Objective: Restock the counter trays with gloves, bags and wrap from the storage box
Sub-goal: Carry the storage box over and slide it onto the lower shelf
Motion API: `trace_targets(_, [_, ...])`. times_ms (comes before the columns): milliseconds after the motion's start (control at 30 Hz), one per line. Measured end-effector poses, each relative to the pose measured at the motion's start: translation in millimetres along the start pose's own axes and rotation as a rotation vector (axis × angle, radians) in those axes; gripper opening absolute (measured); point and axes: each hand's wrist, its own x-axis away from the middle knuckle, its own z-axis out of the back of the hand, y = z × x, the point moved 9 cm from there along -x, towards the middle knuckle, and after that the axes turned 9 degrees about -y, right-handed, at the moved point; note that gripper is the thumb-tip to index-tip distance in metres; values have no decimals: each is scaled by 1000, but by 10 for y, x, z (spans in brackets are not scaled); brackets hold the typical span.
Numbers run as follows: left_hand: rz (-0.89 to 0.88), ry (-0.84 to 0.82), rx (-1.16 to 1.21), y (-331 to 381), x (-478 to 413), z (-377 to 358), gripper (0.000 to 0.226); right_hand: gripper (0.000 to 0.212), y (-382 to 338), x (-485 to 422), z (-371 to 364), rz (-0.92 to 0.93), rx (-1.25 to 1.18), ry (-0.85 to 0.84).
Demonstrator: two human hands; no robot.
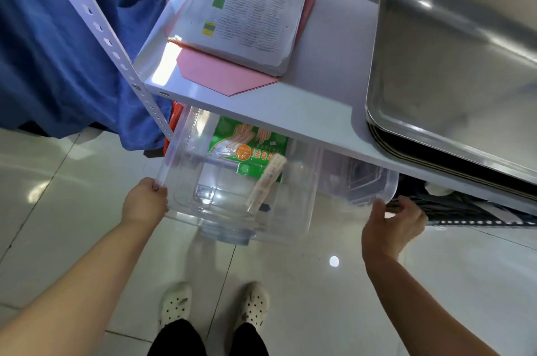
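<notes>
A clear plastic storage box (293,210) sticks out from under the white shelf (319,111), held off the floor and tilted. My left hand (143,201) grips its left rim and my right hand (392,225) grips its right rim. Inside lie a green glove packet (247,146) printed with hands and a long pale narrow box (266,184) leaning across it. The back of the storage box is hidden under the shelf.
On the shelf lie a clipboard of printed papers (255,7) over a pink folder (220,71), and a stack of steel trays (453,65) at the right. A blue cloth (58,50) hangs left of the perforated shelf post (104,36). My feet stand on a glossy tiled floor (319,297).
</notes>
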Motion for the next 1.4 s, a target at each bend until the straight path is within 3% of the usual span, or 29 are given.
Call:
trace_targets(133, [-56,-25,47,-51,7,0,9,30,71,-200,-220,-123,16,-157])
trace_targets(300, [-86,-80,88,-94,14,58,12,23,-107,-60,-442,-65,-190,-199])
trace_targets(367, [-98,-118,102,-85,20,73,14,26,-250,90,-575,-16,-181,-246])
trace_targets(500, [-116,-171,95,-49,33,96,26,11,-472,530,-808,99,-33,-249])
trace_targets(733, [-151,-251,-8,0,13,190,39,23,-888,1160,-1059,349,104,-188])
trace_targets(900, [-159,-339,54,36,-39,210,36,40,-1131,1681,-1425,599,325,-229])
trace_targets(1033, [-85,-357,132,-31,-118,228,34,41,-1326,1984,-1805,712,402,-254])
trace_targets(1400, [-135,-427,169,-84,-174,316,24,44,-1649,2634,-2636,872,493,-465])
